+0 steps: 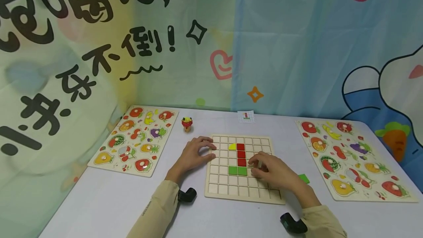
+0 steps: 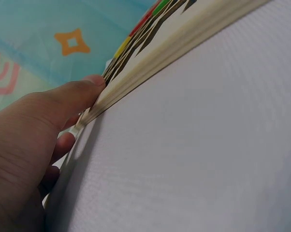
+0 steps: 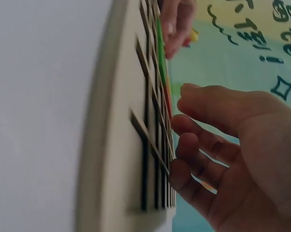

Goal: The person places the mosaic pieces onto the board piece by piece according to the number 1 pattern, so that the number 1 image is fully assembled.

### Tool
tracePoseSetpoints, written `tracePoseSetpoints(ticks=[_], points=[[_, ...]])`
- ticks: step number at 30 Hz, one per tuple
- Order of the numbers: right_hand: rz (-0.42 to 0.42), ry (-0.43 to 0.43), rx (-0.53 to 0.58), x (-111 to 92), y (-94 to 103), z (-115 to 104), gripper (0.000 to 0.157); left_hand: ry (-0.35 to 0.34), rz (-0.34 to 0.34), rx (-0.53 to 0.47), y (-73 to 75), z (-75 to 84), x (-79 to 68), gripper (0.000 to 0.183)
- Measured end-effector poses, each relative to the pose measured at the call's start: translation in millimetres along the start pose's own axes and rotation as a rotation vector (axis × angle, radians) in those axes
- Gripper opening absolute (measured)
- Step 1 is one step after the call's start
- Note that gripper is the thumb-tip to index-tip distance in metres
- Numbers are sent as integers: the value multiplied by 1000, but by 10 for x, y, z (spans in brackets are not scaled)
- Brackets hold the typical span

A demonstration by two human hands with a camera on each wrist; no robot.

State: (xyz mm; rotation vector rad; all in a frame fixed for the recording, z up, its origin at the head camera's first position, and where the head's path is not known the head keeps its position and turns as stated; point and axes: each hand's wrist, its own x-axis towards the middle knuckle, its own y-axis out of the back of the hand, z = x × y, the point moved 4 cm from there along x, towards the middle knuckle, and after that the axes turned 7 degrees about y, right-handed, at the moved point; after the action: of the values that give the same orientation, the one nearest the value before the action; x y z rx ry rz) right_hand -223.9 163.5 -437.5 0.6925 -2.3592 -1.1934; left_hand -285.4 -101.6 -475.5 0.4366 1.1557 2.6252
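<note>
A wooden grid board lies on the table. Set in its squares are a yellow piece, a column of red tiles and two green tiles below them. My left hand rests on the board's left edge; the left wrist view shows its thumb on the rim. Over the right half of the grid is my right hand, fingers loosely bent. Nothing shows between its thumb and fingers in the right wrist view. Another green tile lies right of the board, partly behind the right wrist.
Fruit puzzle boards lie at the left and right of the table. Behind the grid board are a small toy figure and a pattern card. A printed curtain hangs along the back.
</note>
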Motion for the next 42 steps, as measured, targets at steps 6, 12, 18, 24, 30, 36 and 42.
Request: tracePoseSetpoints(ticks=[6, 12, 18, 24, 30, 36, 42], points=[[4, -26, 12, -95, 159, 151, 19, 1, -1, 3, 2, -4, 7, 24], [-31, -100, 22, -215, 310, 310, 18, -2, -2, 10, -7, -8, 6, 24], [-25, -167, 6, -366, 463, 436, 20, -3, -5, 4, -9, -9, 18, 24], [-76, -250, 0, -504, 568, 543, 23, -5, -3, 7, -19, -23, 23, 24], [-176, -378, 24, -595, 591, 617, 35, 10, -6, 10, -13, -33, -1, 23], [-183, -475, 43, -657, 621, 653, 43, 10, -8, 3, -9, -22, -4, 24], [-192, -484, 38, -706, 649, 710, 40, -14, 4, 13, -8, -16, -2, 23]])
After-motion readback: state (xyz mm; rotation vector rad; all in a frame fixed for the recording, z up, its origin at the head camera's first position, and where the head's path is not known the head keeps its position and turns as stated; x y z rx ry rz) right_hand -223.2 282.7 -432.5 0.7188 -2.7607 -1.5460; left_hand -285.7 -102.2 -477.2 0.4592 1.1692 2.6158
